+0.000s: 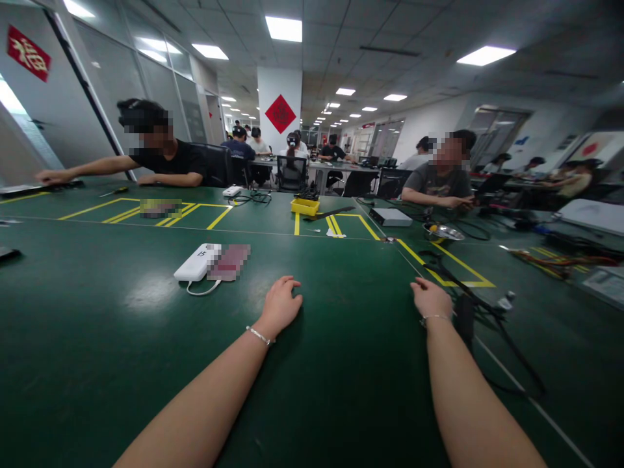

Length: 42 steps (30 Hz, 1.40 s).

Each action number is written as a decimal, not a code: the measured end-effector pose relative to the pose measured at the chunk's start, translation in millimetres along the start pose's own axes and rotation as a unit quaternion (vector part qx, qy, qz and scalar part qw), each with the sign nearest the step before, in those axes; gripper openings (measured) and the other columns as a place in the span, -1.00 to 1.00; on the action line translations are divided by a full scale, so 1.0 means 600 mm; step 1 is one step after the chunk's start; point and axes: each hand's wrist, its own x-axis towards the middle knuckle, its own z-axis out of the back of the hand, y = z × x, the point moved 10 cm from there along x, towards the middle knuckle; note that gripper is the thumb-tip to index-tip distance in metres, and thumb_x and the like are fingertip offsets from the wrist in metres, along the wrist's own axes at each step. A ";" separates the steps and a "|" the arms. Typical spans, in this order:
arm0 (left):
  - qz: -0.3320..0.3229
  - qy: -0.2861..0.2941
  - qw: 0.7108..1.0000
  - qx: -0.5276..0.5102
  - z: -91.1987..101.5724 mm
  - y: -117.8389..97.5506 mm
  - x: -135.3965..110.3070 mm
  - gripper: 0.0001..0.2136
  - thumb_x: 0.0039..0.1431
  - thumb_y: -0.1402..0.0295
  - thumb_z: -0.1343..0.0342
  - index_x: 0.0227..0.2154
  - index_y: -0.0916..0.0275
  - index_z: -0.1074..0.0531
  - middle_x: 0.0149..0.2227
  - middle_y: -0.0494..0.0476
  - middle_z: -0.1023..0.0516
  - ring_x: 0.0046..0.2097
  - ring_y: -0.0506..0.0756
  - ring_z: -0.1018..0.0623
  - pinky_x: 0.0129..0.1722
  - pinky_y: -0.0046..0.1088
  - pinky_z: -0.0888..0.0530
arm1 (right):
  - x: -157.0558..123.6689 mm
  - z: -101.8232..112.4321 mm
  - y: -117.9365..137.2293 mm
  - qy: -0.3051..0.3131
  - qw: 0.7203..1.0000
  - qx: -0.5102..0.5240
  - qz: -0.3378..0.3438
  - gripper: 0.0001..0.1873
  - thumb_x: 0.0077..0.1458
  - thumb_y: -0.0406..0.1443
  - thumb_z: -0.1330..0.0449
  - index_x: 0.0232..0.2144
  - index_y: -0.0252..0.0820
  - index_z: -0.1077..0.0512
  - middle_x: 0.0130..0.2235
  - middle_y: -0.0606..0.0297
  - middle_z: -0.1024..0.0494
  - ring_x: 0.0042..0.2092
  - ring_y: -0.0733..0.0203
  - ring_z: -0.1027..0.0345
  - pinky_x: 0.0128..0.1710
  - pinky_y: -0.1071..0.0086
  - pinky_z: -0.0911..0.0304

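Observation:
My left hand [283, 302] rests on the green tabletop [341, 364], its fingers loosely bent and the thumb apart from them, with nothing in it. To its left lies a white power bank [197, 262], joined by a short white cable [203, 292] to a blurred, reddish flat device [230, 262]. My right hand [431, 299] also lies on the table, fingers relaxed and partly hidden, with no object visible in it. Just right of that hand are tangled black straps [480, 305], which run back along my forearm. Each wrist wears a thin bracelet.
A yellow tray [305, 207] stands ahead, near yellow tape outlines [368, 227]. Farther right are a grey box [390, 217], a metal bowl [443, 231] and bundled wires [541, 263]. Co-workers sit across at left [168, 162] and right [436, 179].

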 end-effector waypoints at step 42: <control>-0.081 0.136 0.981 0.109 -0.044 -0.034 -0.028 -0.55 0.04 0.08 0.23 0.00 0.08 -0.11 0.12 0.12 -0.05 0.14 0.23 0.02 0.03 -0.02 0.06 | -0.138 -0.087 0.218 0.124 0.930 -0.141 0.316 -0.57 -0.06 -0.38 0.13 -0.09 -0.21 -0.25 -0.06 0.16 -0.31 -0.02 0.14 -0.11 -0.04 0.26 0.01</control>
